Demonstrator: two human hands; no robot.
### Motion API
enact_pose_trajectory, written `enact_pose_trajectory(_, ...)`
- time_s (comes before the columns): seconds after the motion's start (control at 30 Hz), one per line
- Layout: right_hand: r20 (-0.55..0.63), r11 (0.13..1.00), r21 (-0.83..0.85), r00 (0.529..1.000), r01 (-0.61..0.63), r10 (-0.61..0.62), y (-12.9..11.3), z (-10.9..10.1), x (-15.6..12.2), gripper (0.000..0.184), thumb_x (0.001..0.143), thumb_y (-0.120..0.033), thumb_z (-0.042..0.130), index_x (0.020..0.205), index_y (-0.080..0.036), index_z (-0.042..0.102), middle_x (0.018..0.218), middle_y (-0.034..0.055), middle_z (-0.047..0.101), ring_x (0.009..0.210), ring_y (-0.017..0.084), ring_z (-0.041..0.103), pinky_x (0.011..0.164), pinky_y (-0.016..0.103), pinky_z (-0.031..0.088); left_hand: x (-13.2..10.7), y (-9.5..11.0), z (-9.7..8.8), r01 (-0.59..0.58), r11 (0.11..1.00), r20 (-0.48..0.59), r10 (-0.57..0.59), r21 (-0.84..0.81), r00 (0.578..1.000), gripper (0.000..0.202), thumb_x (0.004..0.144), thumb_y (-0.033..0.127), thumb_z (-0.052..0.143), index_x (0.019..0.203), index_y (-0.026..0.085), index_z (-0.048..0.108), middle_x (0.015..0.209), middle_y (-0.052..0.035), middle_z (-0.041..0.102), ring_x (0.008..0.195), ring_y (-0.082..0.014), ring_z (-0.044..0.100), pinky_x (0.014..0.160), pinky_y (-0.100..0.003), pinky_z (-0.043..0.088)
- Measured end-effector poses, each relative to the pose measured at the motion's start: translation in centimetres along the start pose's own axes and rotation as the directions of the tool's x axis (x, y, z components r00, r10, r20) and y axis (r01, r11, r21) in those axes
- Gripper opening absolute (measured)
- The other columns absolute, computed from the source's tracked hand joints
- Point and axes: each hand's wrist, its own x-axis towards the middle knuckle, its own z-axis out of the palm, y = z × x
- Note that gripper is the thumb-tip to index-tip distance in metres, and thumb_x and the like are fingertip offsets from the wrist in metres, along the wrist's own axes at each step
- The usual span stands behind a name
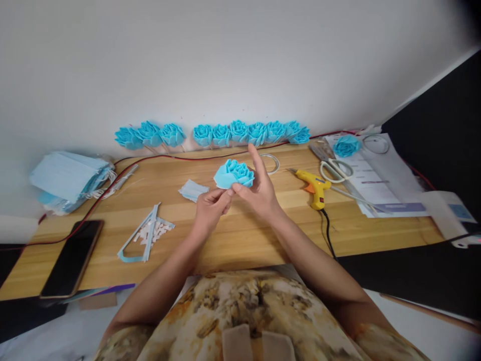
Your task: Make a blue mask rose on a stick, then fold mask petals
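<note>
Over the middle of the wooden table, a light-blue handmade flower is held between my two hands. My left hand pinches it from below with thumb and fingertips. On its right side, my right hand has the thumb against the lower petals, with the index finger stretched upward; the other fingers are partly hidden behind the flower. A folded piece of blue mask fabric lies just left of the flower. To the right rests a yellow glue gun, its nozzle pointing left, with a white roll of tape behind my right hand.
Several finished blue flowers line the wall. A stack of face masks, a phone and cut scraps are at left. Scissors, papers and another flower lie at right. A red-black wire crosses the table.
</note>
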Motion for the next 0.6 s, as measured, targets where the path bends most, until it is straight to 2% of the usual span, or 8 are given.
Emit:
enact_pose_trajectory(0.13,0.026,0.999,0.031,1.0,0.008,-0.009,0.1,-0.3,0.1,0.106,0.082,-0.074,0.063,0.164,-0.038,0.006,0.138,0.0067,0.064,0.121,0.032,0.065,0.104,0.052,0.053,0.2,-0.1,-0.3,-0.007,1.0,0.005,0.007,-0.029,1.0,0.053,0.083,0.051,0.072,0.051,0.018,0.047,0.048,0.0037,0.04,0.048,-0.0076,0.031,0.049,-0.025,0.024)
enact_pose_trajectory(0.27,0.031,0.995,0.071,0.997,0.073,-0.075,0.2,-1.2,0.2,0.104,0.082,-0.081,0.056,0.163,-0.042,0.005,0.155,0.0052,0.051,0.142,0.031,0.051,0.113,0.051,0.047,0.2,-0.2,-0.8,-0.016,0.998,0.044,0.019,-0.068,0.999,0.04,0.083,0.048,0.074,0.063,0.018,0.059,0.055,0.0033,0.045,0.052,-0.0088,0.035,0.052,-0.025,0.028)
enact_pose_trajectory(0.37,0.039,0.991,0.036,0.99,0.132,-0.133,0.6,-1.7,0.1,0.113,0.076,-0.085,0.06,0.163,-0.042,0.004,0.16,0.0059,0.045,0.147,0.029,0.044,0.12,0.05,0.039,0.3,-0.4,-1.3,-0.113,0.994,0.039,0.113,-0.008,0.993,0.036,0.082,0.045,0.075,0.063,0.017,0.062,0.06,0.0014,0.052,0.059,-0.0109,0.043,0.06,-0.025,0.037)
enact_pose_trajectory(0.47,0.068,0.978,0.006,0.976,0.207,-0.207,1.2,-1.9,0.0,0.12,0.073,-0.082,0.067,0.164,-0.038,0.003,0.161,0.0089,0.043,0.15,0.029,0.04,0.123,0.052,0.034,0.6,-0.9,-1.5,-0.214,0.977,0.019,0.214,0.017,0.977,0.03,0.08,0.041,0.078,0.064,0.018,0.067,0.069,-0.0011,0.062,0.071,-0.0148,0.055,0.073,-0.027,0.047)
enact_pose_trajectory(0.6,0.137,0.925,-0.007,0.917,0.379,-0.375,2.0,-1.9,-0.2,0.117,0.076,-0.07,0.075,0.165,-0.035,0.007,0.162,0.0112,0.041,0.154,0.03,0.034,0.126,0.053,0.027,1.1,-1.7,-1.5,-0.329,0.944,0.072,0.331,-0.034,0.941,0.034,0.079,0.045,0.08,0.061,0.019,0.068,0.068,-0.0019,0.066,0.076,-0.0188,0.063,0.081,-0.032,0.053)
